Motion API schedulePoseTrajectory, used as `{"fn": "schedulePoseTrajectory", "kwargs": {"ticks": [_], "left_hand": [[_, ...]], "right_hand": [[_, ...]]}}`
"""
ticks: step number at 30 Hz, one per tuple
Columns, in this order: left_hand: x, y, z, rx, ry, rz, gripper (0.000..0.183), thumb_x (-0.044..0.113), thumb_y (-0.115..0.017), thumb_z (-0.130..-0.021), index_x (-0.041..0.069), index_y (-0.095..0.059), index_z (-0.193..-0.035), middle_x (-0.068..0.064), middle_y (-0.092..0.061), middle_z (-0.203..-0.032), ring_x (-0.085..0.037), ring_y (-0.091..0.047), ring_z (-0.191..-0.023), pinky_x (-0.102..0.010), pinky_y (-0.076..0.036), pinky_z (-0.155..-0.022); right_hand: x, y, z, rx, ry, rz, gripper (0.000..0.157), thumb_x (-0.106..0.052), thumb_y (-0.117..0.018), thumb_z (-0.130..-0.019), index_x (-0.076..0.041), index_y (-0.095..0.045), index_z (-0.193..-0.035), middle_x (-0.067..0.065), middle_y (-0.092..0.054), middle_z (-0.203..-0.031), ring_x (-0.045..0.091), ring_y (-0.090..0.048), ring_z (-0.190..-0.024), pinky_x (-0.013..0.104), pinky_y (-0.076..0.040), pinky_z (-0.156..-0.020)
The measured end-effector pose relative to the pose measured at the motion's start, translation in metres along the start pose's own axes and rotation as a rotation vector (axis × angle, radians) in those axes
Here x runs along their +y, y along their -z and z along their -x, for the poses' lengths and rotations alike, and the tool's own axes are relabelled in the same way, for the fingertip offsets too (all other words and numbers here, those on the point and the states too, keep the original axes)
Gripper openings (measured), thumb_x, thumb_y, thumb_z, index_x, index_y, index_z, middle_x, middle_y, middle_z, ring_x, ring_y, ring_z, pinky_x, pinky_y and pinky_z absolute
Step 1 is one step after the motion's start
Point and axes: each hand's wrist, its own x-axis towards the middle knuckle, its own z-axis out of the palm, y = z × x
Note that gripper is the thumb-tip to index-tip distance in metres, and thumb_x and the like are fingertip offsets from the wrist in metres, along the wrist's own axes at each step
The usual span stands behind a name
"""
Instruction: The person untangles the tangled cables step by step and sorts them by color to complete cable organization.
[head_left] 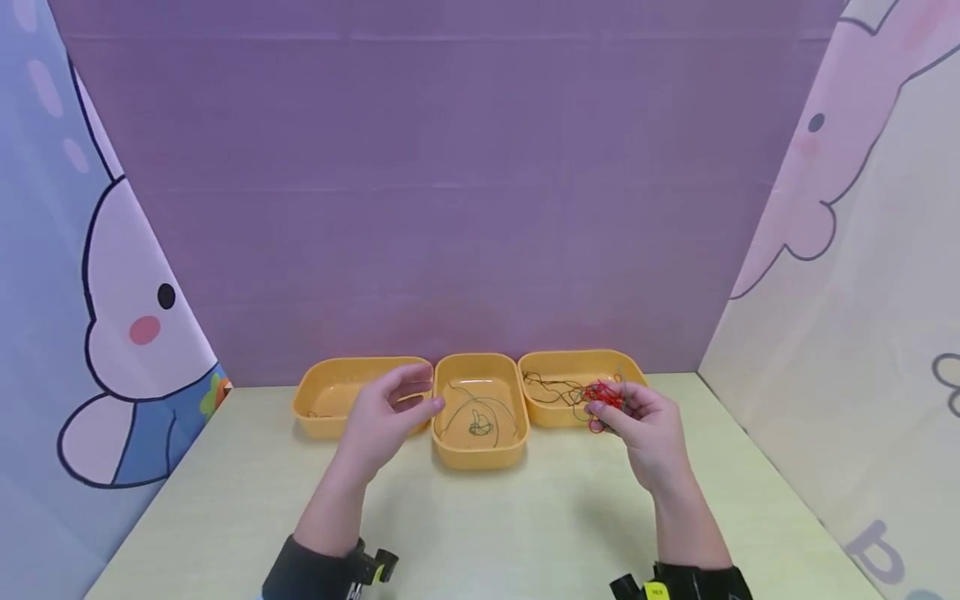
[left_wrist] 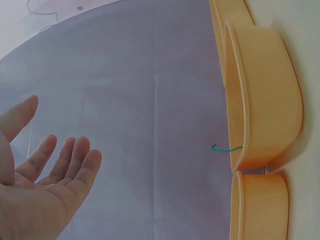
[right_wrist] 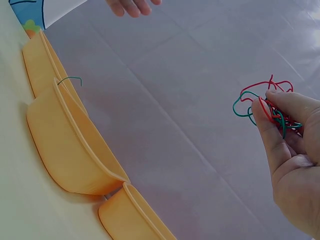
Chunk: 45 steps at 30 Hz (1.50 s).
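My right hand [head_left: 651, 433] pinches a tangle of thin red and green wires [head_left: 603, 395] between thumb and fingers, raised in front of the right yellow bin [head_left: 581, 360]. Loops of the tangle stick out past the fingertips in the right wrist view. The left hand [head_left: 384, 417] hovers before the gap between the left and middle bins, fingers loosely bent and apart from the thumb, holding nothing. Green wire [head_left: 481, 425] lies coiled in the middle yellow bin [head_left: 480, 458]; one end pokes above its rim in both wrist views.
Dark-looking wires [head_left: 557, 388] lie in the right bin, partly behind the tangle. The left yellow bin [head_left: 318, 427] holds a small piece of wire [head_left: 318, 415]. All three bins stand side by side on a pale table [head_left: 510, 533], before a purple backdrop [head_left: 450, 183].
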Motion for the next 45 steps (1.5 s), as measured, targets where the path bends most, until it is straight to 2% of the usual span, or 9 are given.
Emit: {"fn": "schedulePoseTrajectory", "kwargs": {"ticks": [5, 9, 12, 19, 27, 32, 35, 40, 45], "left_hand": [[-0.006, -0.002, 0.014, 0.043, -0.016, 0.077, 0.048, 0.020, -0.080, -0.080, 0.011, -0.059, -0.123, -0.004, -0.060, -0.120, -0.022, -0.055, -0.109, -0.045, -0.045, -0.096], [-0.008, -0.004, 0.020, 0.068, 0.010, 0.081, 0.049, 0.022, -0.080, -0.080, 0.010, -0.059, -0.123, -0.004, -0.060, -0.119, -0.022, -0.055, -0.109, -0.045, -0.045, -0.096], [-0.006, -0.007, 0.021, 0.071, 0.004, 0.082, 0.049, 0.021, -0.080, -0.080, 0.010, -0.059, -0.123, -0.005, -0.060, -0.119, -0.021, -0.055, -0.109, -0.043, -0.046, -0.096], [0.004, -0.025, 0.017, 0.057, -0.058, 0.101, 0.047, 0.015, -0.081, -0.078, 0.010, -0.061, -0.121, -0.004, -0.061, -0.116, -0.016, -0.057, -0.104, -0.040, -0.048, -0.093], [0.009, -0.048, 0.022, -0.008, -0.101, 0.138, 0.043, 0.013, -0.078, -0.081, 0.009, -0.062, -0.120, -0.004, -0.062, -0.115, -0.018, -0.057, -0.104, -0.040, -0.048, -0.093], [0.012, -0.058, 0.025, -0.033, -0.139, 0.086, 0.040, 0.016, -0.077, -0.082, 0.011, -0.063, -0.119, -0.002, -0.063, -0.113, -0.017, -0.059, -0.100, -0.043, -0.050, -0.090], [0.013, -0.063, 0.025, -0.053, -0.140, 0.046, 0.037, 0.017, -0.077, -0.082, 0.015, -0.066, -0.117, 0.001, -0.064, -0.109, -0.017, -0.061, -0.095, -0.042, -0.053, -0.084], [0.011, -0.069, 0.027, -0.098, -0.136, -0.010, 0.026, 0.018, -0.076, -0.083, 0.020, -0.070, -0.108, 0.006, -0.066, -0.099, -0.014, -0.062, -0.081, -0.037, -0.056, -0.069], [0.011, -0.072, 0.029, -0.103, -0.139, -0.045, 0.016, 0.019, -0.074, -0.085, 0.017, -0.073, -0.101, 0.008, -0.067, -0.089, -0.013, -0.059, -0.073, -0.030, -0.052, -0.059]], "right_hand": [[0.002, 0.001, 0.002, -0.019, 0.001, -0.006, 0.023, 0.007, -0.072, -0.081, 0.013, -0.058, -0.098, 0.018, -0.066, -0.093, 0.029, -0.064, -0.078, 0.031, -0.058, -0.064], [0.002, 0.001, 0.006, -0.027, -0.012, 0.011, 0.023, 0.005, -0.071, -0.082, 0.015, -0.057, -0.099, 0.016, -0.066, -0.092, 0.029, -0.065, -0.079, 0.032, -0.058, -0.065], [0.000, 0.001, 0.006, -0.029, -0.018, 0.031, 0.024, 0.004, -0.071, -0.083, 0.015, -0.057, -0.099, 0.016, -0.067, -0.091, 0.031, -0.065, -0.081, 0.033, -0.058, -0.066], [-0.005, -0.003, 0.004, -0.054, 0.017, 0.015, 0.021, 0.006, -0.070, -0.083, 0.013, -0.057, -0.099, 0.016, -0.067, -0.091, 0.032, -0.064, -0.079, 0.034, -0.058, -0.066], [0.001, -0.027, 0.010, -0.140, 0.017, -0.016, 0.019, 0.009, -0.069, -0.082, 0.013, -0.058, -0.098, 0.018, -0.067, -0.090, 0.030, -0.063, -0.072, 0.035, -0.058, -0.064], [0.006, -0.048, 0.018, -0.200, -0.002, -0.040, 0.021, 0.010, -0.070, -0.081, 0.013, -0.059, -0.098, 0.025, -0.065, -0.093, 0.037, -0.062, -0.075, 0.036, -0.058, -0.063], [0.008, -0.058, 0.022, -0.222, -0.012, -0.054, 0.020, 0.010, -0.070, -0.080, 0.013, -0.059, -0.097, 0.026, -0.065, -0.094, 0.035, -0.063, -0.075, 0.036, -0.058, -0.063], [0.008, -0.067, 0.025, -0.253, -0.022, -0.055, 0.019, 0.009, -0.070, -0.081, 0.011, -0.061, -0.098, 0.026, -0.065, -0.095, 0.029, -0.063, -0.071, 0.035, -0.058, -0.063], [0.008, -0.071, 0.027, -0.270, -0.038, -0.039, 0.020, 0.007, -0.071, -0.082, 0.010, -0.062, -0.100, 0.023, -0.066, -0.094, 0.028, -0.062, -0.068, 0.033, -0.058, -0.063]]}}
